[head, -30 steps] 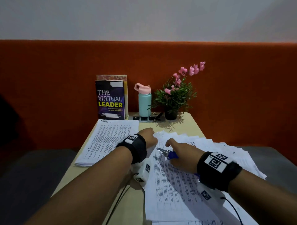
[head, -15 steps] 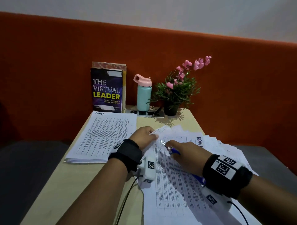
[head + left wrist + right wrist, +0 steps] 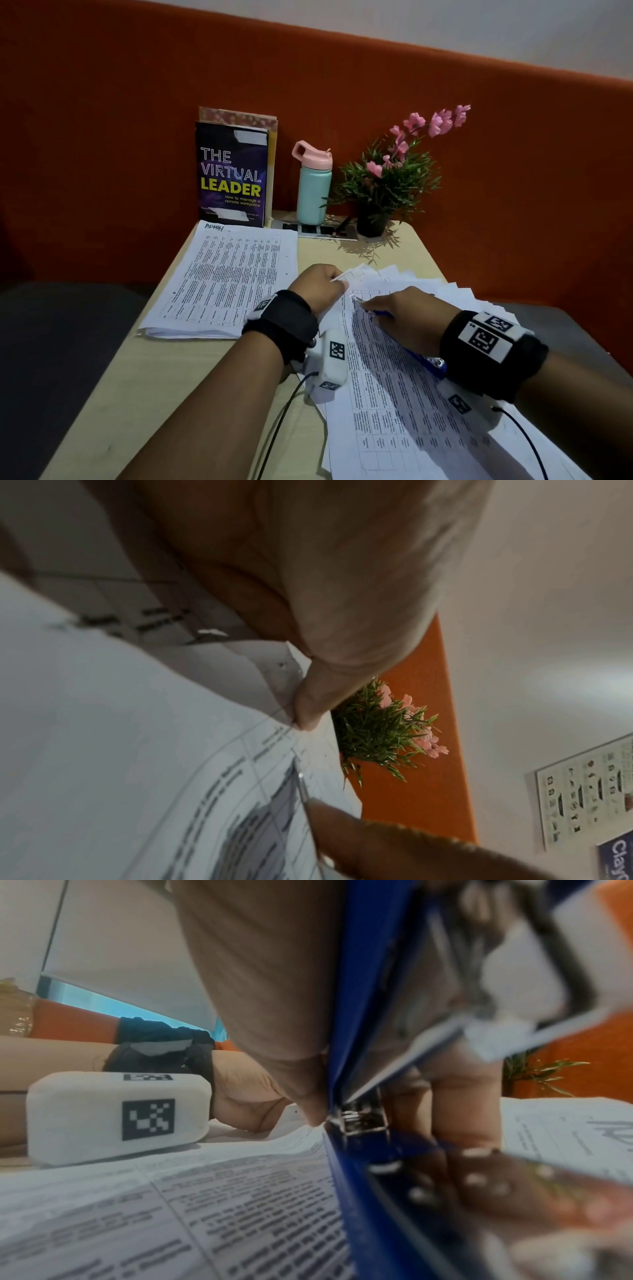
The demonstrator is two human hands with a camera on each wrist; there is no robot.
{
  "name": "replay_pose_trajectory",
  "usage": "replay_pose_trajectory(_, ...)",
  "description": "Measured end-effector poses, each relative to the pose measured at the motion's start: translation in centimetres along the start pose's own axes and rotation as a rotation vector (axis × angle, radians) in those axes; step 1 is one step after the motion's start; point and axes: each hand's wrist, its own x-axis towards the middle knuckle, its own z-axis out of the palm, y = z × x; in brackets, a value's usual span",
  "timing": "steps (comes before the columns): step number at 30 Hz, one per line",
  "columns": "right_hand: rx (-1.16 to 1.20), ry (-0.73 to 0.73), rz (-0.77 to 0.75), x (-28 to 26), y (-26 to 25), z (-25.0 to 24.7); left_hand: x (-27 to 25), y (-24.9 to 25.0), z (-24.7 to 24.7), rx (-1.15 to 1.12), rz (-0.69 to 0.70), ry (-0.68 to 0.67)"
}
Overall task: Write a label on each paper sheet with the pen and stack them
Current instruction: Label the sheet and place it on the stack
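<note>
The left hand [image 3: 317,286] is pinching the top sheet's [image 3: 394,387] corner; the right hand [image 3: 404,317] is gripping the pen [image 3: 423,359] over it. A labelled stack [image 3: 226,274] is lying beside.

pen [image 3: 416,356] blue | bottle [image 3: 312,192] mint, pink lid | wall [image 3: 102,137] orange

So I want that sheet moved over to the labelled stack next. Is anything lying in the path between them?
Nothing visible does. The left hand pinches the top sheet at its far corner, and only bare table separates it from the labelled stack. The right hand, holding the pen, rests on that sheet.
</note>
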Motion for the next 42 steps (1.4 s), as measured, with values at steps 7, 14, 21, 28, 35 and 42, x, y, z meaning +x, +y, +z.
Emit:
replay_pose_trajectory(7,0.004,0.041,-0.015,-0.4,-0.2,0.4,0.0,-0.3,0.0,-0.069,-0.020,-0.028)
replay_pose_trajectory(14,-0.138,-0.004,-0.035,0.0,-0.8,0.3,-0.1,-0.2,0.2,-0.192,-0.058,-0.004)
replay_pose_trajectory(21,-0.151,0.024,-0.074,0.0,-0.3,-0.1,-0.2,-0.3,-0.1,-0.359,-0.104,-0.025)
replay_pose_trajectory(28,-0.281,0.044,-0.127,0.6,0.0,-0.2,-0.5,-0.4,0.0,-0.572,-0.061,-0.022)
replay_pose_trajectory(35,-0.275,0.047,-0.142,0.8,0.1,0.5,-0.7,-0.4,0.1,-0.579,-0.051,-0.012)
replay_pose_trajectory(42,-0.375,0.046,-0.140,1.3,0.2,0.6,-0.7,-0.3,-0.2,-0.601,-0.018,0.061)
